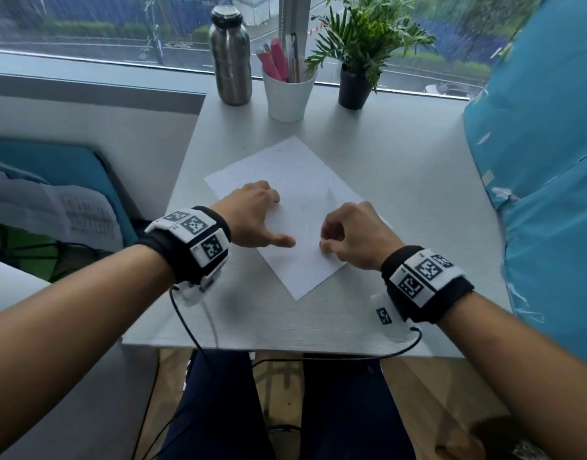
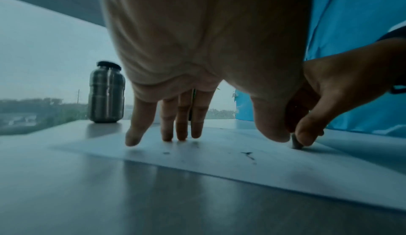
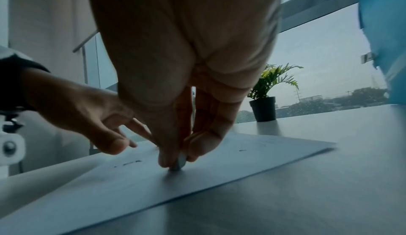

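A flat white sheet of paper lies askew, one corner toward the person, on the smooth pale grey table. The paper is thin and matte, with a few faint dark marks on it. The left hand grasps nothing: its fingers are spread and fairly straight, tips pressed down on the sheet's left part, thumb stretched out toward the other hand. The right hand is curled, its thumb and fingertips pinching a small grey lump whose lower end touches the paper near the sheet's middle; the lump is too small and too hidden to tell what it is. The two hands sit close together but apart. Both wrists wear black fabric bands with white blocks printed in black square patterns. At the table's far edge, by the window, stand a ribbed brushed-steel bottle with a dark cap, a tapered white cup holding pens, and a leafy green plant in a black pot. Crinkled blue sheeting hangs on the right.
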`<state>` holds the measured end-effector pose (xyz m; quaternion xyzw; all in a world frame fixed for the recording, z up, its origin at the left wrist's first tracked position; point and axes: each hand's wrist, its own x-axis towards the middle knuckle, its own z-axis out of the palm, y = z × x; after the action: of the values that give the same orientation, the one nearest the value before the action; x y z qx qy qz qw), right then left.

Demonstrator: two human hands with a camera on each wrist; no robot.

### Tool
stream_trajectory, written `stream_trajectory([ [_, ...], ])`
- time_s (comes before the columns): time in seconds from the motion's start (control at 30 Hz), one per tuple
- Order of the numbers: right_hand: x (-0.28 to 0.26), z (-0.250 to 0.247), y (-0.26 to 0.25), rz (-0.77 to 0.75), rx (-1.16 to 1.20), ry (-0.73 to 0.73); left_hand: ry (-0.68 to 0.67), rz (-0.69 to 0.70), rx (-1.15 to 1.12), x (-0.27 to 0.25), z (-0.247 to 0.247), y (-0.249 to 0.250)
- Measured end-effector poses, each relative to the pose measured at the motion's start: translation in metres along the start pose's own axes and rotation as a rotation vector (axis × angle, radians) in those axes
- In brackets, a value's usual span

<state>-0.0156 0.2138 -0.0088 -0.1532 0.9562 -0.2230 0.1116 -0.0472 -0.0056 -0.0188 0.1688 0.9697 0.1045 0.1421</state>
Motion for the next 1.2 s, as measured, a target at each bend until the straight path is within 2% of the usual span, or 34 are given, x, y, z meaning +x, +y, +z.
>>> stream_trajectory([
  [0.07,-0.001,0.004,-0.006,-0.023,0.009,-0.043,-0.041,-0.003,-0.056,-0.002,0.003,0.007],
  [0.13,0.007,0.001,-0.009,-0.033,0.002,-0.063,-0.072,0.002,-0.003,0.0,0.005,0.008],
  [0.3,0.053,-0.016,-0.009,-0.001,0.046,0.097,-0.195,0.01,0.03,0.012,0.007,-0.002],
  [0.4,0.075,-0.019,-0.004,0.032,0.042,0.114,-0.25,0.014,0.029,0.018,0.009,-0.008],
  [0.5,0.071,-0.013,-0.005,0.035,0.054,0.134,-0.281,0.024,0.03,0.02,0.011,-0.009],
  [0.57,0.055,-0.001,-0.016,-0.035,0.058,0.065,-0.301,0.025,0.05,0.02,0.012,-0.009],
  [0.67,0.046,0.001,-0.023,-0.096,0.018,-0.034,-0.311,0.027,0.077,0.021,0.013,-0.008],
  [0.77,0.073,-0.015,-0.005,0.016,0.015,0.076,-0.303,0.028,0.065,0.021,0.013,-0.007],
  [0.83,0.075,-0.013,-0.004,0.031,0.023,0.107,-0.308,0.025,0.064,0.022,0.013,-0.007],
  [1.0,0.042,0.004,-0.026,-0.077,-0.017,-0.087,-0.34,0.015,0.086,0.022,0.011,-0.005],
  [1.13,0.084,-0.02,-0.006,0.063,-0.027,0.031,-0.333,-0.003,0.094,0.022,0.008,0.001],
  [1.2,0.089,-0.02,-0.005,0.061,-0.027,0.06,-0.326,-0.015,0.092,0.022,0.007,0.003],
])
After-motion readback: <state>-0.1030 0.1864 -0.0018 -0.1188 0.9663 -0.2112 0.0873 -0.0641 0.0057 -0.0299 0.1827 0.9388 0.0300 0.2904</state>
